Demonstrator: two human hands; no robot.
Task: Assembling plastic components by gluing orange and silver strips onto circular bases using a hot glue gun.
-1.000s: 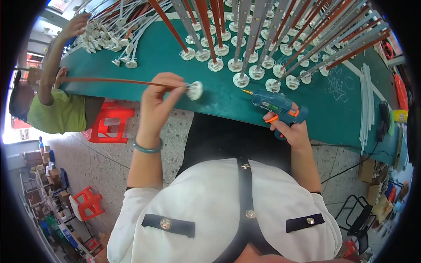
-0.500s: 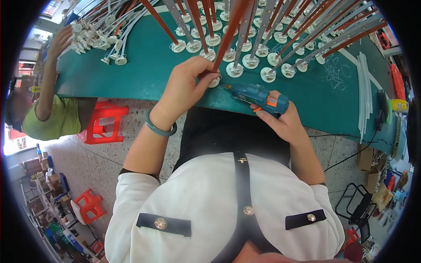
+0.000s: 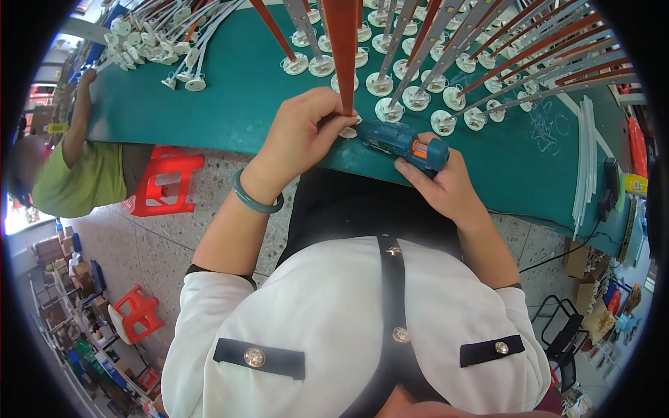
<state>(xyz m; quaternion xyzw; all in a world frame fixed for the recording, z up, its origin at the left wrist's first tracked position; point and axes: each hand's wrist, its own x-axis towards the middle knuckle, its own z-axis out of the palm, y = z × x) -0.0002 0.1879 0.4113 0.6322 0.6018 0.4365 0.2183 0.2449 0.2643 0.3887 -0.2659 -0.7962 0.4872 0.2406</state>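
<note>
My left hand pinches the lower end of a long orange-brown strip, which stands upright on a round white base near the table's front edge. Fingers hide part of that base. In my right hand is a teal glue gun with an orange panel. Its nozzle meets the foot of the strip, beside my left fingertips; whether it touches cannot be made out. Just beyond stand several similar strips on white bases, some grey with small dots along them.
A heap of strips with white ends lies at the table's far left. Thin white strips and a cable lie on the right of the green table. A person in a green shirt is at the left, near a red stool.
The glue gun has moved left, bringing its nozzle to the foot of the strip. My left hand keeps its pinch. The other person's arm has drawn back from the heap.
</note>
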